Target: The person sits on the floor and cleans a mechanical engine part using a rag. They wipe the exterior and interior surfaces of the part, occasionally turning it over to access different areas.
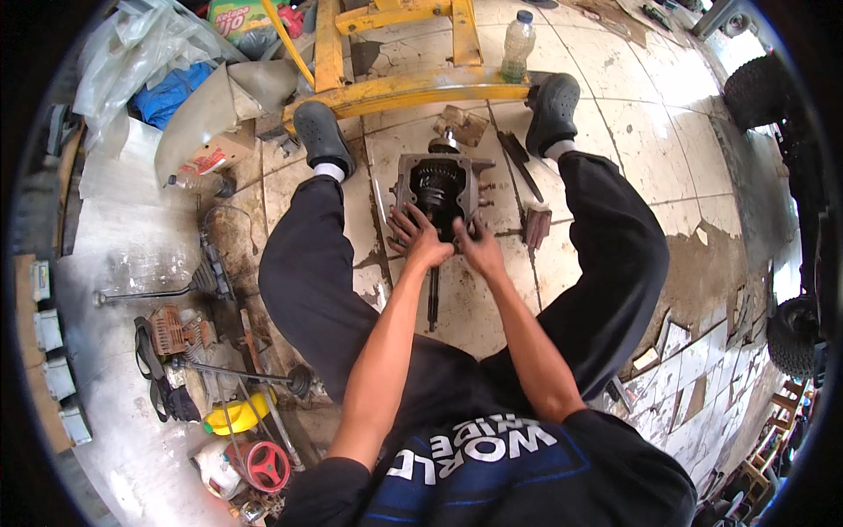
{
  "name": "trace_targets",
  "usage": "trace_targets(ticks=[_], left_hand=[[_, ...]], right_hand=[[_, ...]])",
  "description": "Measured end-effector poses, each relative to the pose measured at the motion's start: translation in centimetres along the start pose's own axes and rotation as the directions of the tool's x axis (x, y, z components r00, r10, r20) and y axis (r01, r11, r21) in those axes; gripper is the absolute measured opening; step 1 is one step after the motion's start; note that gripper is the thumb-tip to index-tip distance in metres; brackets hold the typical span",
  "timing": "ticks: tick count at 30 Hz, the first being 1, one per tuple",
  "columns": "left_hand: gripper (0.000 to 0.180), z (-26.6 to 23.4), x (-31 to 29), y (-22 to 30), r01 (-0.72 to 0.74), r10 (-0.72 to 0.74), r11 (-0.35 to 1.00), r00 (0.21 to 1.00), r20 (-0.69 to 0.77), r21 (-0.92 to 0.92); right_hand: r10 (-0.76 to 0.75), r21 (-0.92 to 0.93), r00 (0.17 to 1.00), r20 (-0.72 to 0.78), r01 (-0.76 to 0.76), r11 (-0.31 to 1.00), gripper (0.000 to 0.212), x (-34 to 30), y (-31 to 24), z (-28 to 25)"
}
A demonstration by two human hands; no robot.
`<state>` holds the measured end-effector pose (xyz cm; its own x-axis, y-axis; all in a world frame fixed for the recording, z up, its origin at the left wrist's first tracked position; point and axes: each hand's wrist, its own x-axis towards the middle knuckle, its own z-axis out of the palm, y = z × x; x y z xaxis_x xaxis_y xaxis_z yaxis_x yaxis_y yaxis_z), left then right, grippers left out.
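Observation:
A grey metal gearbox housing (410,178) rests on the tiled floor between my feet, its top uncovered and dark gears (435,186) showing inside. My left hand (421,243) lies with spread fingers against the housing's near left corner. At the near right corner is my right hand (479,248), its fingers apart and touching the rim, the thumb turned inward. Neither hand shows anything gripped in it. From the near end of the housing a thin dark shaft (433,299) sticks out toward me, passing below my hands. A round metal flange (444,144) sits at the far end.
A yellow metal frame (395,92) stands beyond my feet, with a plastic bottle (518,48) by it. Right of the housing lie a dark flat bar (520,165) and a reddish-brown block (536,227). Levers (149,294), a yellow container (239,415) and a red handwheel (265,465) lie left.

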<state>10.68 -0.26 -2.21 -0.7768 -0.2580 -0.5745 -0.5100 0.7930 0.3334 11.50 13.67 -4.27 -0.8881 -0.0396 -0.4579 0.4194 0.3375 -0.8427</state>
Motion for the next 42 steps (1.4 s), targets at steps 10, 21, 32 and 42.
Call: trace_targets(ticks=[10, 21, 32, 42], left_hand=[[0.136, 0.2, -0.1, -0.1, -0.028, 0.028, 1.000, 1.000, 0.003, -0.002], [0.138, -0.8, -0.7, 1.3, 0.003, -0.002, 1.000, 1.000, 0.023, -0.029], [0.145, 0.1, -0.3, 0.6, -0.020, 0.022, 0.999, 0.998, 0.064, -0.031], [0.148, -0.3, 0.6, 0.7, -0.004, 0.005, 1.000, 0.997, 0.073, -0.009]], right_hand=[[0.110, 0.014, 0.994, 0.002, -0.110, 0.994, 0.096, -0.2, -2.6, -0.9], [0.014, -0.033, 0.998, -0.067, -0.016, 0.999, 0.100, -0.7, -2.0, -1.1], [0.049, -0.051, 0.997, -0.056, -0.052, 0.997, 0.088, -0.3, -0.9, -1.6], [-0.056, -0.160, 0.997, -0.060, 0.046, 0.986, 0.092, -1.6, -0.3, -0.6]])
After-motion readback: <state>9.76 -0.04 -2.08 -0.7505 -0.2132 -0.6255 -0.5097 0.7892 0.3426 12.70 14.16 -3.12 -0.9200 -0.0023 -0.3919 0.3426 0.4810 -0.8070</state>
